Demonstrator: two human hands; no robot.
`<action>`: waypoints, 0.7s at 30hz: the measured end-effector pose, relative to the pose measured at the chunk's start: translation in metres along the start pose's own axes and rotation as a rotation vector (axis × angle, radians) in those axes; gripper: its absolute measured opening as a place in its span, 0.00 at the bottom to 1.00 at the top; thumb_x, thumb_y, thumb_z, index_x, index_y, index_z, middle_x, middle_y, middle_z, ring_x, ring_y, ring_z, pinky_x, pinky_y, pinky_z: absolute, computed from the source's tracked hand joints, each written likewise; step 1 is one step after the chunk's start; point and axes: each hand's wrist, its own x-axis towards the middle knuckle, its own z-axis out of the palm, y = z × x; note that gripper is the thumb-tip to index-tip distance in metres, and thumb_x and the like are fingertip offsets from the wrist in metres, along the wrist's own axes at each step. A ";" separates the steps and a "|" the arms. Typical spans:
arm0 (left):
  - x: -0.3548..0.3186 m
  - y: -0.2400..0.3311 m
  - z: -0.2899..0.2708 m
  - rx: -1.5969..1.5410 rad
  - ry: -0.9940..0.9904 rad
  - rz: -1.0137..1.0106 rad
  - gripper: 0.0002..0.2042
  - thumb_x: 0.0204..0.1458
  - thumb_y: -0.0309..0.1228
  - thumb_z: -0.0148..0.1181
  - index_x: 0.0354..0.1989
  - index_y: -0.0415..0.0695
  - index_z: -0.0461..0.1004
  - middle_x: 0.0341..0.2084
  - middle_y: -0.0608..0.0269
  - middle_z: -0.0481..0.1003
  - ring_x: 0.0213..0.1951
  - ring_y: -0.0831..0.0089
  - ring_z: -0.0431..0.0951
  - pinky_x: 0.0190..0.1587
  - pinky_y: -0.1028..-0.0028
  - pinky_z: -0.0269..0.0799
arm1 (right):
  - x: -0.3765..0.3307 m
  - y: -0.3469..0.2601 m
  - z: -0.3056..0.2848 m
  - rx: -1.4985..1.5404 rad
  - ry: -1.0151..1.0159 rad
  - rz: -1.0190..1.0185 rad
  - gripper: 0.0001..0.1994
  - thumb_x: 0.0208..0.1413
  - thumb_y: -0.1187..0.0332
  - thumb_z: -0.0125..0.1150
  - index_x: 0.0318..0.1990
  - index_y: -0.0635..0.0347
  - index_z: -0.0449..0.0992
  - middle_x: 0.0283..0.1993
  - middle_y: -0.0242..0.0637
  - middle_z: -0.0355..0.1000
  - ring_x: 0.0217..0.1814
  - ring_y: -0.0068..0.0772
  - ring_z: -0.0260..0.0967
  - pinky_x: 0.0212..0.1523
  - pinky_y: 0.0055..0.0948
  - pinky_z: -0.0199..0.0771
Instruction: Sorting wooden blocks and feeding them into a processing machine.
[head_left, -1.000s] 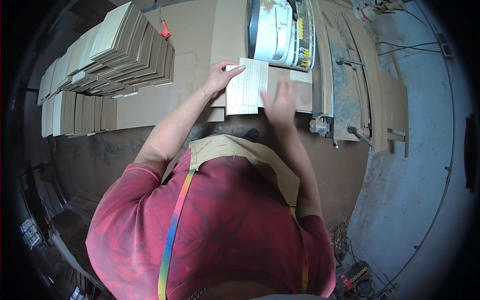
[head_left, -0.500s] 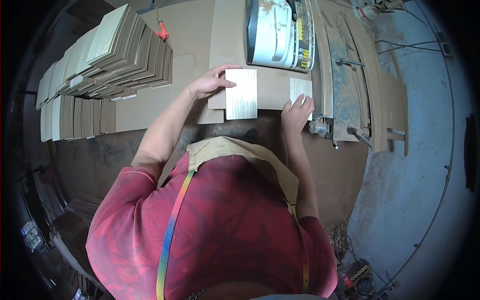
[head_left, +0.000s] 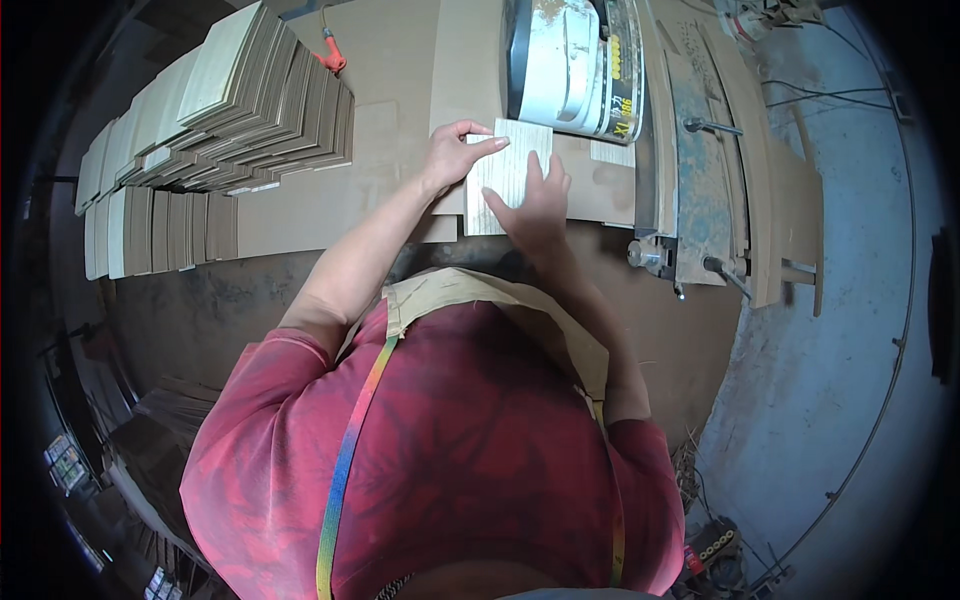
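Whereas half a second ago the right hand (head_left: 535, 205) lay off to the right on the bench (head_left: 300, 225), it now lies flat, fingers spread, on the pale wooden board (head_left: 505, 170), which has slid further in toward the white machine (head_left: 575, 65) at the bench's far edge. The left hand (head_left: 455, 150) pinches the board's far left corner, so both hands now steady it. Stacks of similar boards (head_left: 230, 110) fill the bench's left end. A yellow-and-dark label strip runs along the machine's right side; a small orange clamp (head_left: 333, 55) sits nearby.
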 end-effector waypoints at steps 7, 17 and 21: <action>-0.017 0.014 -0.028 -0.045 0.175 -0.121 0.20 0.59 0.27 0.77 0.57 0.35 0.81 0.44 0.56 0.84 0.39 0.72 0.85 0.45 0.75 0.85 | -0.046 0.057 -0.050 -0.358 -0.066 0.314 0.37 0.54 0.59 0.77 0.68 0.72 0.72 0.68 0.66 0.68 0.64 0.71 0.67 0.64 0.59 0.74; -0.002 0.007 -0.047 -0.355 -0.388 0.045 0.26 0.61 0.20 0.71 0.68 0.37 0.73 0.53 0.50 0.81 0.47 0.68 0.84 0.53 0.71 0.85 | 0.028 0.112 -0.001 -0.265 0.212 0.098 0.27 0.61 0.63 0.72 0.63 0.71 0.78 0.66 0.64 0.69 0.64 0.63 0.69 0.66 0.55 0.74; -0.007 0.013 -0.017 -0.136 -0.096 -0.102 0.28 0.59 0.18 0.71 0.69 0.36 0.74 0.52 0.55 0.82 0.47 0.71 0.83 0.55 0.76 0.82 | 0.003 0.008 -0.006 0.056 -0.018 -0.030 0.34 0.54 0.60 0.77 0.65 0.72 0.76 0.66 0.68 0.68 0.59 0.66 0.72 0.60 0.57 0.77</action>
